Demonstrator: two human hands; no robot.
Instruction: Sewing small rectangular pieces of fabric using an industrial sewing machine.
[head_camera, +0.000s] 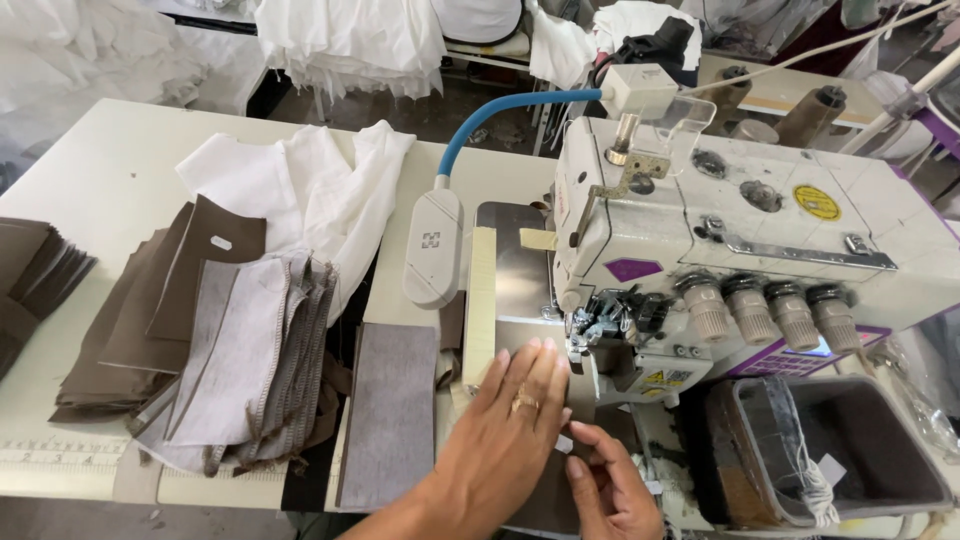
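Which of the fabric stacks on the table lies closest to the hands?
The single grey rectangular piece lying flat beside the left hand; the brown stack and grey stitched stack sit farther left.

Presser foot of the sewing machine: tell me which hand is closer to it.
Left. The left hand lies flat on the brown fabric, fingertips right beside the presser foot. The right hand is lower, nearer the person, pinching the fabric's edge.

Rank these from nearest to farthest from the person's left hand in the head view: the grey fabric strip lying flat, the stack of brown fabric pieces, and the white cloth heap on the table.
From the left hand:
1. Grey fabric strip, lying flat just to its left.
2. Stack of brown fabric pieces, farther left on the table.
3. White cloth heap, up and left, toward the table's far side.
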